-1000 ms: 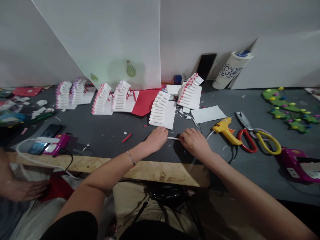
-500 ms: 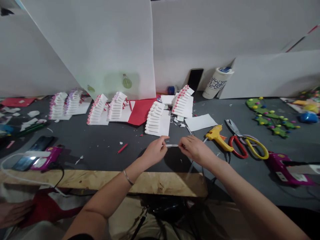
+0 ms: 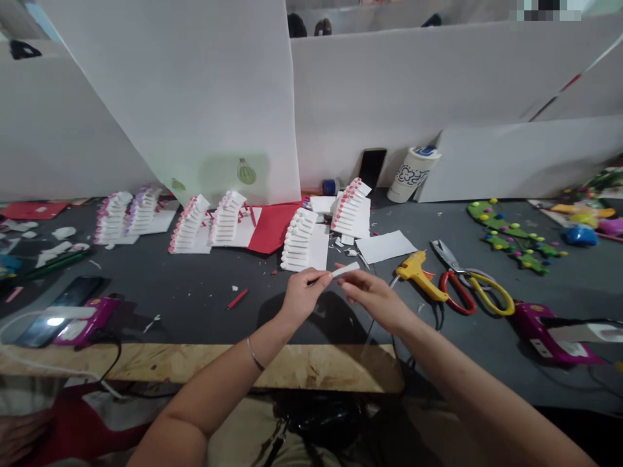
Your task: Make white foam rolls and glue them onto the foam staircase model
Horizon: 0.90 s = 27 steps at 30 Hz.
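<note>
The left hand (image 3: 305, 297) pinches a white strip (image 3: 347, 270) above the dark tabletop (image 3: 187, 295); the right hand (image 3: 372, 293) is loosely curled just beside it — whether gripping, one cannot tell; a light pinch near each end — strip held straight — would likely prevent creasing.

Readable text: none that I can make out from here.
White cup (image 3: 407, 180): blue floral linework, which I take as pattern rather than lettering.
Right purple box (image 3: 555, 334): I see a yellowish badge (image 3: 536, 308) on top and a pale label (image 3: 541, 348) on its side, both illegible to me.
Yellow glue gun (image 3: 422, 275): I can read nothing on it.
</note>
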Available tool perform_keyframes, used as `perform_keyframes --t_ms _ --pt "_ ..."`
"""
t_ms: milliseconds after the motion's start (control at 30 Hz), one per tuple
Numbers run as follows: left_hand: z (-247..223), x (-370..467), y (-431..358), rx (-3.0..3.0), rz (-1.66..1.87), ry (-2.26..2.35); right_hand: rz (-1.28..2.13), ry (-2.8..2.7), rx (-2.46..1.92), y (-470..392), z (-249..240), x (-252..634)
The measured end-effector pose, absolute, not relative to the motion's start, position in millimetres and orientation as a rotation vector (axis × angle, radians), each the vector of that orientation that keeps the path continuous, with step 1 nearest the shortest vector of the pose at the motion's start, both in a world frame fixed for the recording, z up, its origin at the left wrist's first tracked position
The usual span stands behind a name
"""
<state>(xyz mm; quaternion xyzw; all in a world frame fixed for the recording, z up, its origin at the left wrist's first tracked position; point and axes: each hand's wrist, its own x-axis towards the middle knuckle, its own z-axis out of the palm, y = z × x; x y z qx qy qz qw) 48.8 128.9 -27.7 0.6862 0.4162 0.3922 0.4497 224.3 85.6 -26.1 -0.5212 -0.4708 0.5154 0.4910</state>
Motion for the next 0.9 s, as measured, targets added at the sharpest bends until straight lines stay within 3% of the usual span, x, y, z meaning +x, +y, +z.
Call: perform_keyframes --t_ms 200,367,567,700,900 --pt "-17.2 71.7 114.8 1.943 0.887 1.09 1.152 -0.79 -1.225 79.6 -33.6 193.1" --pt "-17.7 58.8 111.7 2.095 0.703 1.215 1.09 -0.561 -1.177 87.8 -27.6 223.4" --pt "-26.2 36.3 129.2 1.449 0.657 1.11 1.153 -0.593 -0.98 91.7 -8.7 267.0" --pt "-10.2 54.9 126.5 1.009 0.488 0.719 1.253 -0.822 -0.965 85.5 -11.7 258.1" --pt "-2.2 63.4 114.6 0.935 0.362 0.681 1.242 -1.087 -0.872 81.6 -20.5 252.4"
